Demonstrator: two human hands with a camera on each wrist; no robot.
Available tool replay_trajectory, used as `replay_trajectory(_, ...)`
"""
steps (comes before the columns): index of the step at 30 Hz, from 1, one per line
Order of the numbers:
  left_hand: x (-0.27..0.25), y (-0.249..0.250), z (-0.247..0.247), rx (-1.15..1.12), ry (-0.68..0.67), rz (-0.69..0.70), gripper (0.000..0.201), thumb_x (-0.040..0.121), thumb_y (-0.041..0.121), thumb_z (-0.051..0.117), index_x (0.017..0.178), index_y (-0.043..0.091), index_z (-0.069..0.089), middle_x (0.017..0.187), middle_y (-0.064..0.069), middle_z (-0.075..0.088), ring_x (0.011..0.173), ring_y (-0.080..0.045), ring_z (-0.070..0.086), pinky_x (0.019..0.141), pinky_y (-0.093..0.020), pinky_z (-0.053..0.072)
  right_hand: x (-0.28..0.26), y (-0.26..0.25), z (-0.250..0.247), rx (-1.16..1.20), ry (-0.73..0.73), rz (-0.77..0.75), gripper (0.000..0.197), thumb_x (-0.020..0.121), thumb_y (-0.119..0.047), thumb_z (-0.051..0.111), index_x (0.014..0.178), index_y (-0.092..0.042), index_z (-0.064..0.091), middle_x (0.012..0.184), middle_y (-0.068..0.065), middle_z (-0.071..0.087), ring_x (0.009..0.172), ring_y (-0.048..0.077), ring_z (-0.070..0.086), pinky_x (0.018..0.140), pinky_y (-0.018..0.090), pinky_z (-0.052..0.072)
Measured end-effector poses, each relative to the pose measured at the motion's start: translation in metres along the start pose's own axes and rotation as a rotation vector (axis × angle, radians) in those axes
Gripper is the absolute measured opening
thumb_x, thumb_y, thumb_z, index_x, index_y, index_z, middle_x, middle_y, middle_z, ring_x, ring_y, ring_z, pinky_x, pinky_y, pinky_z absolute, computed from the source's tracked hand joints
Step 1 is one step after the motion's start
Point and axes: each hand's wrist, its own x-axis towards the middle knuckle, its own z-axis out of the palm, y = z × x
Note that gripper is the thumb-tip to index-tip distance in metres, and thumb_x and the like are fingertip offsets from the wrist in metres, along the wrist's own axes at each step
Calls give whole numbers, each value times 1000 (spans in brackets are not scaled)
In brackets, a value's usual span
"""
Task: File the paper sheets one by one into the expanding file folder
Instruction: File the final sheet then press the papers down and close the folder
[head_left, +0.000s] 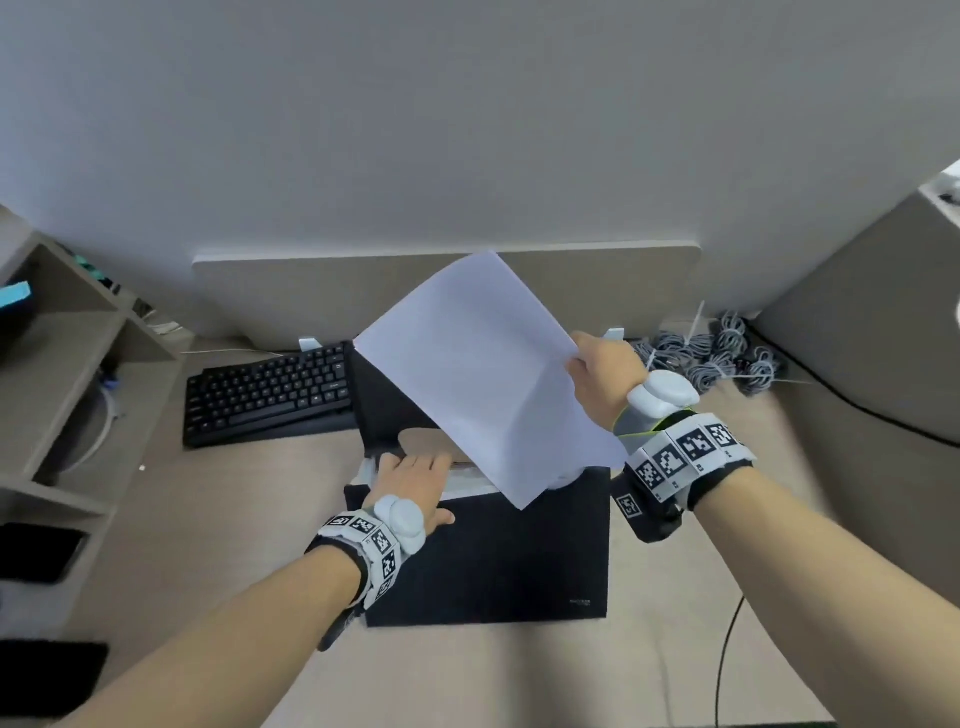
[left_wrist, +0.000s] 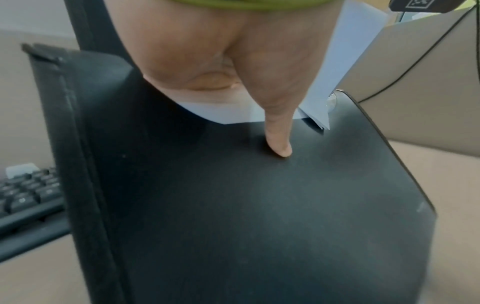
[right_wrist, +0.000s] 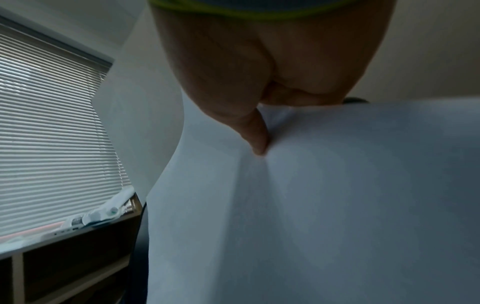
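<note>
The right hand (head_left: 605, 371) pinches one white paper sheet (head_left: 485, 374) at its right edge, thumb pressed onto the face, and holds it tilted in the air above the black expanding file folder (head_left: 498, 556), which lies on the tabletop (head_left: 234, 525) with its mouth facing away. The left hand (head_left: 413, 480) rests on the folder's open top, fingers reaching in among white sheets already filed and thumb laid flat on the black front panel; it grips nothing that can be seen. The sheet appears light and limp: it creases at the pinch and will likely sag or buckle if pushed from one point, so a hold near the upper edge with the lower corner leading seems soundest. The lower corner hangs just over the folder's mouth. A black keyboard (head_left: 270, 397) lies just beside the folder on the left; bundled grey cables (head_left: 717, 353) lie well apart at right. The folder's raised flap (head_left: 384, 400) stands behind the mouth and may catch the sheet.
</note>
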Motion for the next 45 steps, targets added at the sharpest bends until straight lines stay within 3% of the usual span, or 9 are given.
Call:
replay_trajectory(3, -5, 4, -33, 43, 97, -1, 48, 87, 49, 59, 122, 22, 40, 116, 2, 60, 108, -22, 54, 90, -37, 31, -3, -5, -36, 60, 79, -49, 9, 89, -2, 41, 87, -8, 47, 72, 13, 50, 72, 35, 50, 63, 38, 41)
replay_trajectory(8, -11, 0, -61, 153, 182, 10, 39, 93, 40, 52, 124, 21, 39, 114, 1, 60, 104, -24, 55, 90, -38, 31, -2, -7, -77, 112, 168, -103, 11, 88, -3, 41, 81, -12, 43, 73, 16, 52, 68, 34, 44, 60, 33, 33)
replay_trajectory(15, -26, 1, -46, 142, 134, -34, 41, 90, 21, 53, 129, 19, 39, 114, 0, 59, 104, -25, 56, 91, -37, 29, -20, -17, -72, 94, 161, -138, 14, 88, -2, 42, 80, -13, 39, 72, 15, 49, 67, 33, 41, 59, 33, 32)
replay_trajectory(23, -41, 0, -24, 49, 204, -47, 82, 82, 60, 58, 146, 17, 30, 129, -5, 52, 118, -28, 51, 110, -42, 27, -18, -29, -66, 107, 189, -125, 15, 85, -1, 41, 75, -11, 37, 68, 16, 46, 65, 32, 38, 58, 34, 32)
replay_trajectory(28, -41, -5, -19, 44, 244, -50, 86, 80, 57, 63, 147, 17, 29, 133, -3, 52, 118, -26, 53, 108, -41, 30, -21, -32, -66, 93, 198, -99, 15, 85, -2, 41, 75, -12, 37, 69, 15, 48, 65, 32, 39, 58, 33, 31)
replay_trajectory(32, -34, -2, -22, 34, 217, -73, 86, 84, 48, 62, 150, 16, 17, 135, -4, 47, 119, -25, 52, 107, -40, 29, -23, -34, -64, 71, 193, -82, 15, 86, -2, 41, 76, -12, 37, 70, 15, 48, 65, 32, 39, 57, 32, 30)
replay_trajectory(39, -31, -11, -24, 34, 218, -16, 84, 88, 48, 57, 151, 15, 13, 141, -7, 40, 131, -28, 40, 119, -46, 13, -23, -31, -63, 106, 197, -63, 15, 86, -1, 42, 76, -11, 39, 69, 17, 49, 65, 31, 37, 57, 33, 29)
replay_trajectory(42, -35, -19, -21, 58, 233, 63, 86, 83, 49, 64, 150, 14, 23, 137, -8, 46, 126, -30, 44, 116, -45, 24, -22, -33, -63, 94, 205, -62, 15, 86, 0, 42, 75, -11, 38, 69, 17, 49, 64, 31, 36, 57, 33, 28)
replay_trajectory(45, -38, -26, -19, 85, 279, 136, 84, 59, 50, 82, 129, 16, 50, 103, -4, 58, 91, -26, 56, 89, -38, 50, -21, -34, -63, 85, 209, -56, 15, 86, 0, 42, 75, -10, 37, 68, 16, 47, 64, 31, 35, 57, 32, 27)
